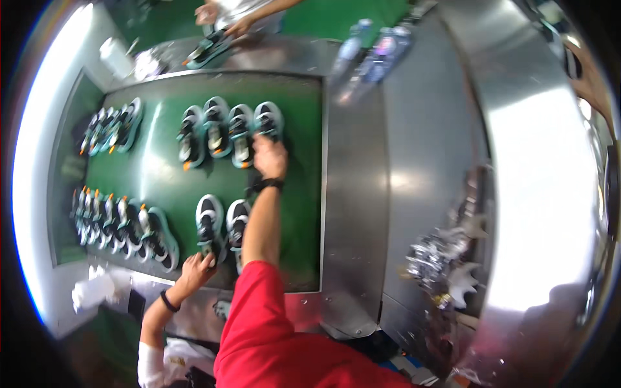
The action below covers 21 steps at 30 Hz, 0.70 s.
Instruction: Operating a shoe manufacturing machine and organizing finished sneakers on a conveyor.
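The right hand [269,157] gripped the far shoe [268,121] on the green belt [155,174]. The left hand [196,268] held the near shoe [209,226].

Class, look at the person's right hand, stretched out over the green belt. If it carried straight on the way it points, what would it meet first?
The right hand points up the belt at the rightmost sneaker in the far row of four. It seems to touch that shoe already, though depth is unclear.
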Each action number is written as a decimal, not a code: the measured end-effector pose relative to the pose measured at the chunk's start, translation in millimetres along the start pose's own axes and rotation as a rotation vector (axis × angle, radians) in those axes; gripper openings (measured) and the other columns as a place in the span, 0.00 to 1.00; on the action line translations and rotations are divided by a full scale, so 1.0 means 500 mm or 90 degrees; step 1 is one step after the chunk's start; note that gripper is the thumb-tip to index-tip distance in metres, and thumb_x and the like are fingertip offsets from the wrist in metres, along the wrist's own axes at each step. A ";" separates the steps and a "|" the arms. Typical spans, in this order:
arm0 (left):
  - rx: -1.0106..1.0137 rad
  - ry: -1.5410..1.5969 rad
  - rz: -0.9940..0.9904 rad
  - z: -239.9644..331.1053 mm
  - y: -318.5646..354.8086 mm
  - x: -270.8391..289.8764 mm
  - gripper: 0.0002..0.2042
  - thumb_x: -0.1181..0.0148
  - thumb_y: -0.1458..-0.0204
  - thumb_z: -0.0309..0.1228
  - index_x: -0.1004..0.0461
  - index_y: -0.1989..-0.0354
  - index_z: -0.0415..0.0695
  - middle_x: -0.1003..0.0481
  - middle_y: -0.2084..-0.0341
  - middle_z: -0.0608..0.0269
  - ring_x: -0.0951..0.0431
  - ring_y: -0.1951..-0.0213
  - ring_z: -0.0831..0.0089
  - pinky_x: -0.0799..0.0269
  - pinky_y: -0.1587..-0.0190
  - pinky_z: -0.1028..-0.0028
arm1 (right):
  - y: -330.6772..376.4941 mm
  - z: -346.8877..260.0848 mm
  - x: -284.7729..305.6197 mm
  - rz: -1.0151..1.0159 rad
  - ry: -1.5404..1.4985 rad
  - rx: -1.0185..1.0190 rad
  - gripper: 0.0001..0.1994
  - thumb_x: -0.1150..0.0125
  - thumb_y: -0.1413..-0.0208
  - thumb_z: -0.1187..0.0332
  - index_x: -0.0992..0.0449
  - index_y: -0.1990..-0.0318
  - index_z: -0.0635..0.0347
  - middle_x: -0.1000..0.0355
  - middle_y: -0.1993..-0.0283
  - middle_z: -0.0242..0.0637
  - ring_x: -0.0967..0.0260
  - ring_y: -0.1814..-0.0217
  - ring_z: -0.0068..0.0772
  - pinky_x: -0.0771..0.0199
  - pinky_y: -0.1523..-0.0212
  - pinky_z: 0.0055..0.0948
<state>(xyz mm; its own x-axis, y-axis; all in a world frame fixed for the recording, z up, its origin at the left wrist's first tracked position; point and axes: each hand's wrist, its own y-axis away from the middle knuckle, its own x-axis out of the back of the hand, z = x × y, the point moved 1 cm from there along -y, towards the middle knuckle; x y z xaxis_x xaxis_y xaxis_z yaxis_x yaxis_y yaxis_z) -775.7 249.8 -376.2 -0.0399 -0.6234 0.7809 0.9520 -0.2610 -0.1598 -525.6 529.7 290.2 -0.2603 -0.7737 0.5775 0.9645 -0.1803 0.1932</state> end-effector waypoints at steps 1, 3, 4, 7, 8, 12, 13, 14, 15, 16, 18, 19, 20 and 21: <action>-0.058 0.001 0.025 -0.032 0.004 -0.006 0.38 0.40 0.50 0.45 0.48 0.36 0.35 0.28 0.56 0.42 0.22 0.63 0.46 0.24 0.62 0.54 | 0.014 -0.007 0.000 -0.007 -0.072 -0.051 0.35 0.31 0.60 0.67 0.36 0.40 0.56 0.31 0.47 0.45 0.35 0.44 0.47 0.34 0.46 0.42; -0.035 -0.042 -0.060 -0.140 -0.018 0.015 0.39 0.43 0.47 0.50 0.47 0.35 0.34 0.32 0.47 0.39 0.25 0.53 0.44 0.26 0.53 0.53 | 0.027 -0.038 -0.012 0.019 -0.273 -0.147 0.33 0.32 0.61 0.68 0.33 0.42 0.58 0.28 0.53 0.46 0.31 0.48 0.47 0.30 0.50 0.41; -0.101 -0.111 0.011 -0.270 -0.025 0.036 0.38 0.42 0.47 0.47 0.46 0.35 0.33 0.36 0.42 0.39 0.32 0.43 0.45 0.34 0.43 0.54 | 0.014 -0.049 -0.031 0.061 -0.388 -0.142 0.31 0.32 0.61 0.68 0.32 0.43 0.59 0.26 0.55 0.47 0.29 0.51 0.47 0.28 0.52 0.40; -0.160 0.242 -0.138 -0.071 0.131 0.061 0.35 0.42 0.45 0.37 0.47 0.35 0.29 0.44 0.36 0.37 0.45 0.33 0.48 0.52 0.32 0.63 | 0.166 -0.064 -0.080 0.109 -0.074 -0.257 0.31 0.34 0.60 0.65 0.33 0.43 0.56 0.28 0.61 0.48 0.30 0.58 0.51 0.28 0.58 0.45; -0.073 0.394 -0.157 -0.071 0.211 0.095 0.35 0.42 0.44 0.37 0.49 0.34 0.28 0.46 0.34 0.38 0.48 0.32 0.50 0.55 0.30 0.63 | 0.198 -0.081 -0.066 0.104 -0.080 -0.302 0.31 0.35 0.60 0.66 0.33 0.43 0.56 0.29 0.63 0.48 0.31 0.58 0.52 0.29 0.58 0.47; -0.081 0.581 -0.621 0.037 0.515 0.319 0.19 0.39 0.44 0.32 0.30 0.51 0.30 0.25 0.56 0.53 0.26 0.56 0.68 0.28 0.50 0.66 | 0.376 -0.145 0.035 0.191 -0.169 -0.411 0.28 0.36 0.62 0.65 0.31 0.48 0.59 0.27 0.66 0.51 0.29 0.61 0.54 0.28 0.59 0.47; -0.074 0.553 -0.719 0.029 0.586 0.343 0.15 0.36 0.46 0.31 0.25 0.57 0.31 0.22 0.66 0.60 0.23 0.65 0.72 0.26 0.60 0.70 | 0.413 -0.166 0.072 0.259 -0.203 -0.419 0.24 0.38 0.62 0.64 0.29 0.53 0.61 0.26 0.69 0.51 0.27 0.64 0.54 0.27 0.61 0.46; 0.110 0.632 -0.816 0.065 0.667 0.411 0.13 0.36 0.46 0.29 0.24 0.59 0.31 0.22 0.70 0.62 0.23 0.68 0.74 0.25 0.64 0.72 | 0.449 -0.194 0.118 0.268 -0.267 -0.454 0.26 0.38 0.63 0.65 0.29 0.51 0.61 0.25 0.67 0.53 0.26 0.63 0.54 0.25 0.60 0.45; 0.089 0.608 -0.929 0.076 0.731 0.446 0.19 0.37 0.46 0.28 0.30 0.49 0.28 0.22 0.59 0.54 0.21 0.59 0.64 0.23 0.55 0.67 | 0.495 -0.217 0.153 0.317 -0.279 -0.503 0.27 0.36 0.62 0.64 0.29 0.49 0.62 0.25 0.67 0.52 0.25 0.66 0.54 0.25 0.60 0.44; 0.092 0.634 -1.028 0.142 0.776 0.518 0.21 0.38 0.45 0.28 0.33 0.46 0.28 0.24 0.55 0.51 0.22 0.55 0.62 0.26 0.50 0.65 | 0.552 -0.220 0.201 0.356 -0.299 -0.521 0.29 0.35 0.62 0.63 0.30 0.48 0.62 0.24 0.67 0.53 0.25 0.65 0.53 0.25 0.59 0.43; 0.051 0.674 -1.198 0.266 0.831 0.627 0.26 0.39 0.44 0.31 0.38 0.40 0.28 0.28 0.47 0.46 0.26 0.47 0.58 0.31 0.43 0.62 | 0.679 -0.262 0.271 0.427 -0.378 -0.562 0.32 0.31 0.61 0.61 0.31 0.46 0.65 0.24 0.65 0.55 0.24 0.63 0.53 0.24 0.58 0.39; 0.016 0.701 -1.268 0.320 0.853 0.664 0.29 0.39 0.43 0.33 0.41 0.38 0.29 0.31 0.44 0.44 0.29 0.43 0.57 0.34 0.40 0.61 | 0.740 -0.295 0.310 0.413 -0.429 -0.602 0.32 0.30 0.59 0.64 0.32 0.45 0.66 0.23 0.62 0.53 0.23 0.58 0.45 0.24 0.55 0.36; -0.092 0.722 -1.303 0.383 0.863 0.706 0.33 0.39 0.44 0.38 0.44 0.36 0.30 0.32 0.43 0.43 0.30 0.42 0.56 0.35 0.39 0.61 | 0.797 -0.332 0.331 0.477 -0.501 -0.615 0.32 0.29 0.59 0.65 0.32 0.45 0.66 0.23 0.60 0.51 0.23 0.57 0.41 0.25 0.54 0.34; -0.201 0.738 -1.343 0.449 0.880 0.741 0.36 0.39 0.44 0.42 0.47 0.34 0.31 0.34 0.41 0.43 0.32 0.41 0.55 0.35 0.39 0.60 | 0.857 -0.369 0.352 0.543 -0.567 -0.630 0.32 0.29 0.58 0.67 0.32 0.44 0.67 0.23 0.58 0.49 0.23 0.55 0.37 0.26 0.52 0.33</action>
<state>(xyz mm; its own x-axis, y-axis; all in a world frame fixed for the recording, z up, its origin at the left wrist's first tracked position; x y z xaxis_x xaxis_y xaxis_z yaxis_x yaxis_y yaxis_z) -303.8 69.2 -21.6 -0.6518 0.5454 -0.5269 -0.6034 -0.7939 -0.0753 -149.5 204.3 328.4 0.7537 -0.3243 0.5716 0.3891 -0.4806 -0.7859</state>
